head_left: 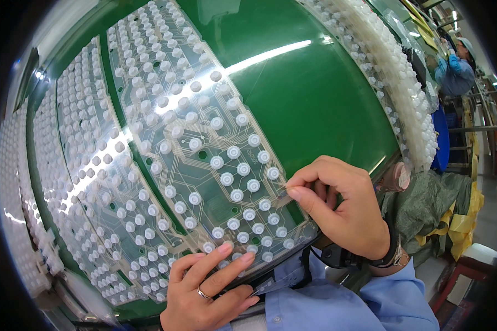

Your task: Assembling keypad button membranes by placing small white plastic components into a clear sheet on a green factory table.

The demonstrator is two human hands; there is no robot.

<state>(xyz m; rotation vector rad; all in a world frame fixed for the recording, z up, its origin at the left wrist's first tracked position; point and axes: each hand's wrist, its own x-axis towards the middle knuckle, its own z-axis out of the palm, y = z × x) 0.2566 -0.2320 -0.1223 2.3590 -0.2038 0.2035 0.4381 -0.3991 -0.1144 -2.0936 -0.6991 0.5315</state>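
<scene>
Before me on a green tabletop lies a clear keyboard membrane sheet [216, 205] with printed pale traces and rows of white rubber domes. At its right edge, the thumb and index finger of my right hand [339, 204] are pinched together. Whatever is between these fingertips is too small to make out. My left hand [212, 289], with a ring on one finger, rests on the near edge of the same sheet. Its fingers are spread, and the fingertips touch down beside the nearest domes.
More domed membrane sheets [85, 165] lie to the left on the green table [309, 94]. A thick stack of them [395, 71] stands along the right side. Beyond it are a dark green bag [425, 201], yellow strips [463, 226] and a co-worker [457, 71] in blue.
</scene>
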